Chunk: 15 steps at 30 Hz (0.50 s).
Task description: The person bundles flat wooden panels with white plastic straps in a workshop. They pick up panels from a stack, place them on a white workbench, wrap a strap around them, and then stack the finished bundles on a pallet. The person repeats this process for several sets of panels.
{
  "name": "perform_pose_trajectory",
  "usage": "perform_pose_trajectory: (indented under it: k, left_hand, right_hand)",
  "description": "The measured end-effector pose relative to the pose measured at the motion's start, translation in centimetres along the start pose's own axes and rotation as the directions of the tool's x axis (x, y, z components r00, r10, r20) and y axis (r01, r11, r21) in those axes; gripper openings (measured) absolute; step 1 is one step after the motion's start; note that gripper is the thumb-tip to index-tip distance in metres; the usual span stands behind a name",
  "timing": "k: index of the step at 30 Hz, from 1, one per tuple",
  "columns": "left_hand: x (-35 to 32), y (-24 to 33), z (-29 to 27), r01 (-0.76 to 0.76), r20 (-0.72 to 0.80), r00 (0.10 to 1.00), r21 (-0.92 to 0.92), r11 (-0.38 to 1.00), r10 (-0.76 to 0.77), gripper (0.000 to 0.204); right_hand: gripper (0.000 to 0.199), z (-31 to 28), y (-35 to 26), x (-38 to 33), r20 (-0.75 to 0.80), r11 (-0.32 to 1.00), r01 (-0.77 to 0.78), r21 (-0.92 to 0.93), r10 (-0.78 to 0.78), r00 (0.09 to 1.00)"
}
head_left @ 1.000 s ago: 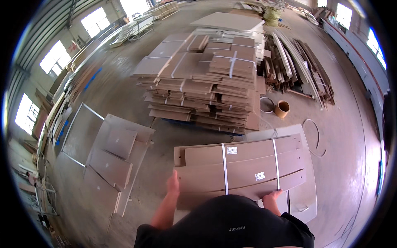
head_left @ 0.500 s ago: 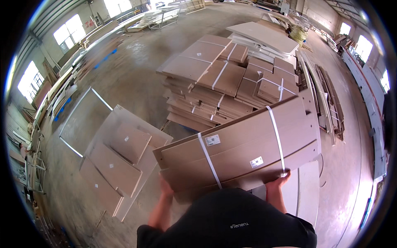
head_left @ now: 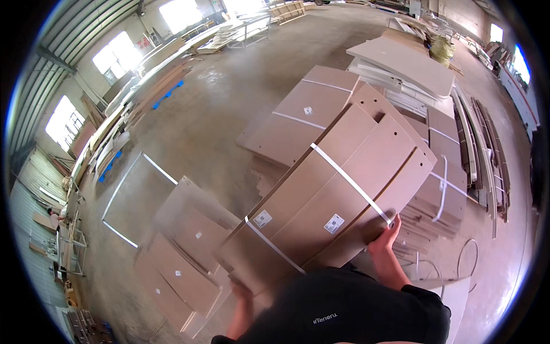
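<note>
a big workshop hall with a bare concrete floor [head_left: 212, 109], bright windows [head_left: 117, 51] along the far left wall. flat cardboard sheets [head_left: 183, 258] spread low on the floor at lower left, beside a white rectangle marked on the ground [head_left: 137, 200]. a tall stack of strapped cardboard bundles [head_left: 441, 195] to the right, another flat bundle [head_left: 303, 114] lying behind, pale boards [head_left: 407, 63] piled beyond that. long dark strips [head_left: 487, 155] laid out along the far right.

in the middle, lifted clear of the floor and tilted, low end at left and high end at right: a bundle of brown cardboard sheets [head_left: 332, 195], bound by two white straps [head_left: 349, 180], two small white labels on its face. carried close in front of the dark-shirted chest [head_left: 344, 309].

right hand [head_left: 385, 243] clasped on the bundle's lower right edge, fingers curled up over the rim. left hand [head_left: 240, 292] under the lower left end, blurred and mostly hidden by the cardboard, pressed against it from below; exact finger hold cannot be told.
</note>
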<state>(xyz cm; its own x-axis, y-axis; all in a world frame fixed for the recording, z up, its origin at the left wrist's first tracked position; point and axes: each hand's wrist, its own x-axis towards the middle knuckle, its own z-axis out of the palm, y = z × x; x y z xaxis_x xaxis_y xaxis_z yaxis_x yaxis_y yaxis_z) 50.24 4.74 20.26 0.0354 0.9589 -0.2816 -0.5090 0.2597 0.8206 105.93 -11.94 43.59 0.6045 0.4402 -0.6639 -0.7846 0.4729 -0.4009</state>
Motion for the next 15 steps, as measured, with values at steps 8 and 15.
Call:
perform_pose_trajectory:
  k: [8, 15]
  left_hand:
    - [11.7, 1.5, 15.9, 0.129, 0.048, 0.992, -0.263, 0.956, -0.120, 0.057]
    - [21.8, 4.8, 36.0, 0.237, 0.231, 0.961, -0.390, 0.890, -0.155, 0.060]
  right_hand:
    - [0.067, 20.3, -1.7, 10.5, 0.248, 0.998, 0.063, -0.029, -0.054, 0.967]
    - [0.061, 37.9, -6.0, 21.2, 0.424, 0.936, 0.335, -0.106, -0.263, 0.867]
